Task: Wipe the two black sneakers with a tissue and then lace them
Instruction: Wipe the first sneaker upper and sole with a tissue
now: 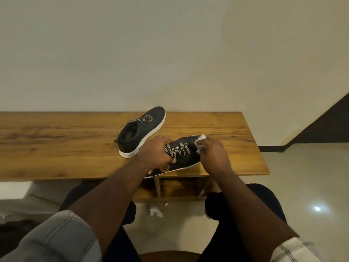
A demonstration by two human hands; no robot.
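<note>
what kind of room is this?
Probably a home room: a low wooden bench with cubbies against a bare wall, on glossy floor tiles. Nothing shows which room.

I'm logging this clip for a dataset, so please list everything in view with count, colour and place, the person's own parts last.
sneaker in hand: one, black with a white sole and black-and-white laces, at the table's near edge, right of centre.
second sneaker: one, black with a white sole, on the table behind the first, laces loose on top.
tissue: one, white, against the held sneaker's toe end.
crumpled tissue: one, white, on the floor under the table.
table: one, brown wood, against the wall.
wall: cream, behind the table.
floor: pale, glossy tiles.
left hand: grips the sneaker at its laces.
right hand: holds the tissue on the sneaker.
</note>
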